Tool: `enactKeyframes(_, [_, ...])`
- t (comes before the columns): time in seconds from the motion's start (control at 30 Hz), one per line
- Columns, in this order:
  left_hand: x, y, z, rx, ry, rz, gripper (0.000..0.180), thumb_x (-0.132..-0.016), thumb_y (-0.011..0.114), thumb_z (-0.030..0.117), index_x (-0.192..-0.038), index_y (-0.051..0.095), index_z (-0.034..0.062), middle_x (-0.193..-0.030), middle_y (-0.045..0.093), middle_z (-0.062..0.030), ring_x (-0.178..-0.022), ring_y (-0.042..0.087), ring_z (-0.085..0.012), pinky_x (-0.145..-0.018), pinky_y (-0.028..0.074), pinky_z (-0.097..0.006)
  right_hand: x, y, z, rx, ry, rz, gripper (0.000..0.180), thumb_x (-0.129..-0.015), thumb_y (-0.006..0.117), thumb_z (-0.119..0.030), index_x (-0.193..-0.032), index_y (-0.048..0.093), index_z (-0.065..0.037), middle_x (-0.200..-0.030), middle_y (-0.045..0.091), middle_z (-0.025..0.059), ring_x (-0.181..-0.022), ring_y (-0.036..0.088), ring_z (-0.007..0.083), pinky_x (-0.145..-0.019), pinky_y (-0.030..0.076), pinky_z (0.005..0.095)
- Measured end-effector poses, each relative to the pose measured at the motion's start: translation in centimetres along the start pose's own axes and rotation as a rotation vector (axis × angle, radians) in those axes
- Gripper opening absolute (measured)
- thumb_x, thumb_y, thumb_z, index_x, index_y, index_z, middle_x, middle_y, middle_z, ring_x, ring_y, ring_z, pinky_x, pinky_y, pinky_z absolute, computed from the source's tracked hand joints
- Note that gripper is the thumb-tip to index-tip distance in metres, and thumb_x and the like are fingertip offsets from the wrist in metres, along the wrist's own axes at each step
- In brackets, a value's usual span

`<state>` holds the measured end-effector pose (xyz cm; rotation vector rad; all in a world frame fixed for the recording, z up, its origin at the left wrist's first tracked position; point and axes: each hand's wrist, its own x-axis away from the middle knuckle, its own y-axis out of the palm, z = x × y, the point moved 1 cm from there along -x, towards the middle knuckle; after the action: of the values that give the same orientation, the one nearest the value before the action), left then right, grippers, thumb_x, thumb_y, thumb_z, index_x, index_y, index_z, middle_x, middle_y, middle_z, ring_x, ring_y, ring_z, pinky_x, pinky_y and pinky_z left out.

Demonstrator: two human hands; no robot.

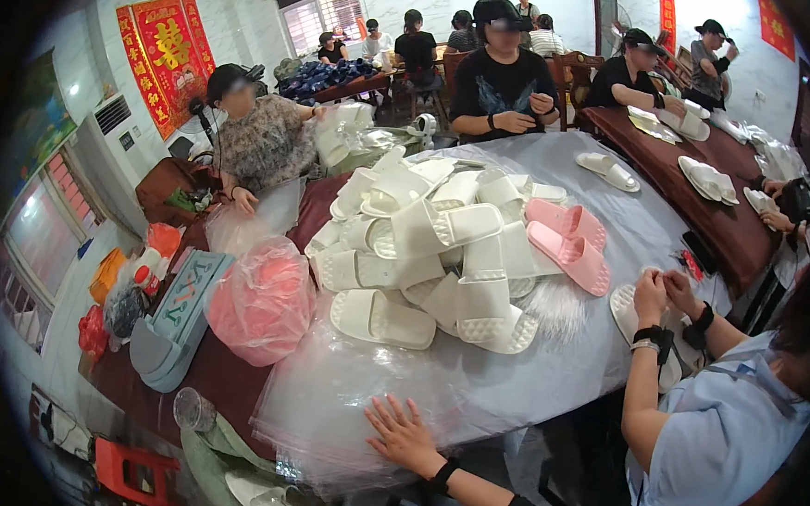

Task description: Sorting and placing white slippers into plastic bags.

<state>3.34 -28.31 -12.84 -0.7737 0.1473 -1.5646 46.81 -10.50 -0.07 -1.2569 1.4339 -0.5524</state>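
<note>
The right hand [403, 437] lies palm down with its fingers wide, gripping nothing. It rests on one stack of flat, clear bags [316, 415]; I cannot count the bags. They lie right under the fingers and stick out past them, mostly toward 9, 10 and 11 o'clock. I cannot tell how the left hand's fingers are. At 12 o'clock from the fingers, not touching them, is one big heap of white slippers [420, 231], too jumbled to count, on the grey surface [555, 383]. Two pink slippers [572, 256] are at 1 o'clock. One pink bundle [263, 300] in clear plastic sits between 10 and 11 o'clock. One red stool [136, 473] is near 9 o'clock.
</note>
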Motion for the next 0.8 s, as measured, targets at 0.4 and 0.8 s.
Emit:
enactKeyframes(0.4, [-4.4,-4.1,9.5,0.775,-0.446,-0.027,0.023,-0.082,0.045,0.018,-0.060,0.046,0.0125,-0.056,0.040,-0.0001,-0.049,0.040,-0.0185,-0.044,0.036,-0.032,-0.3,-0.3,-0.3,0.044,-0.013,-0.046,0.056,-0.091,0.045,-0.050,-0.139,0.042,-0.020,-0.145,0.038,0.0042,-0.136,0.027,0.0251,-0.111,0.012,0.0486])
enactKeyframes(0.8, [-6.6,-2.3,3.2,1.034,-0.202,-0.131,0.019,-0.085,0.054,0.006,-0.103,0.058,0.0017,-0.101,0.062,-0.0137,-0.100,0.055,-0.0297,-0.093,0.042,-0.041,0.0,-0.9,0.0,0.104,0.040,-0.092,0.056,-0.090,0.048,-0.049,-0.138,0.044,-0.021,-0.145,0.038,0.0042,-0.137,0.026,0.0260,-0.112,0.011,0.0494])
